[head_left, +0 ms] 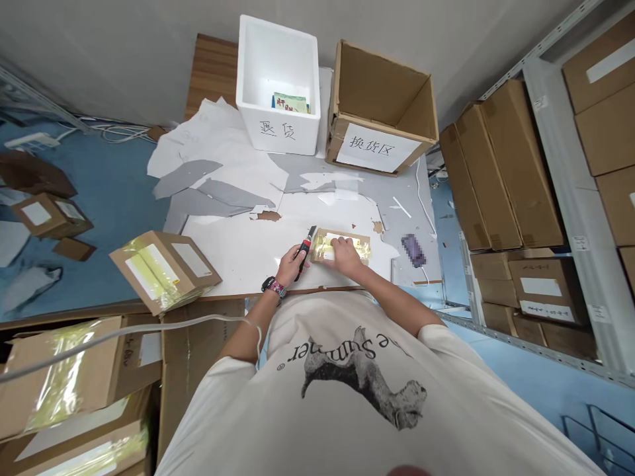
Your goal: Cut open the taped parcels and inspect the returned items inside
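Working at a white-topped bench [238, 254] here, with stacked cartons [501, 172] shelved along the right of the frame. My left hand [292, 264] is wrapped around a red-and-black utility knife [306, 250], while my right hand [345, 257] is pressing open-palmed on a taped cardboard parcel [342, 246] at center frame. The parcel is staying shut, its tape on, from what I can see.

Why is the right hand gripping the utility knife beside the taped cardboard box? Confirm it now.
Wrong hand: the left hand grips the utility knife, not the right. The right hand is on the taped cardboard box. The head view shows it.
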Action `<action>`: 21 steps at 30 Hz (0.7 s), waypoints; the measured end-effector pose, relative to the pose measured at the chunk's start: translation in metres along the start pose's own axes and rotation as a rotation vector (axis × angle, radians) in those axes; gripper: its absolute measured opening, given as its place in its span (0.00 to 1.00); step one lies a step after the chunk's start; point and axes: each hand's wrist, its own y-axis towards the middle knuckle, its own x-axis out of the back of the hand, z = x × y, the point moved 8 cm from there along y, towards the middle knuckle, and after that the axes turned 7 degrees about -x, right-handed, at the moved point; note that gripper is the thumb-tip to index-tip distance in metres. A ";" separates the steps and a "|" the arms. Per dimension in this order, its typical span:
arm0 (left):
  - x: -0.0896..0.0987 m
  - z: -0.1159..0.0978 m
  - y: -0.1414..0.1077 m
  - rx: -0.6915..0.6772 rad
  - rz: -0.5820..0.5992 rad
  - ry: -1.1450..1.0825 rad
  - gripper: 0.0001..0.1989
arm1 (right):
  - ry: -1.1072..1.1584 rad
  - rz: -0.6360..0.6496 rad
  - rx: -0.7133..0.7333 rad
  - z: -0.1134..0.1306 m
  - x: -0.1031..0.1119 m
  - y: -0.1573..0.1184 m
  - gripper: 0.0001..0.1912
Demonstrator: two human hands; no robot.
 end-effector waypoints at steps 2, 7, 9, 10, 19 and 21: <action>0.013 0.003 -0.004 0.014 0.039 0.015 0.38 | 0.002 0.019 -0.064 0.009 -0.002 0.006 0.29; 0.043 -0.011 -0.006 -0.046 0.136 0.152 0.37 | -0.024 0.020 -0.069 0.020 0.003 0.003 0.27; 0.048 -0.021 -0.002 -0.088 0.199 0.210 0.34 | -0.014 0.014 -0.077 0.019 0.004 -0.001 0.26; 0.048 -0.025 0.000 -0.106 0.236 0.241 0.32 | -0.009 0.006 -0.073 0.019 0.004 -0.003 0.25; 0.032 -0.027 0.018 0.024 0.517 0.322 0.30 | -0.007 -0.108 0.068 0.018 0.009 -0.022 0.11; 0.036 -0.021 0.011 0.058 0.515 0.267 0.33 | 0.019 -0.157 0.063 0.006 0.015 -0.025 0.16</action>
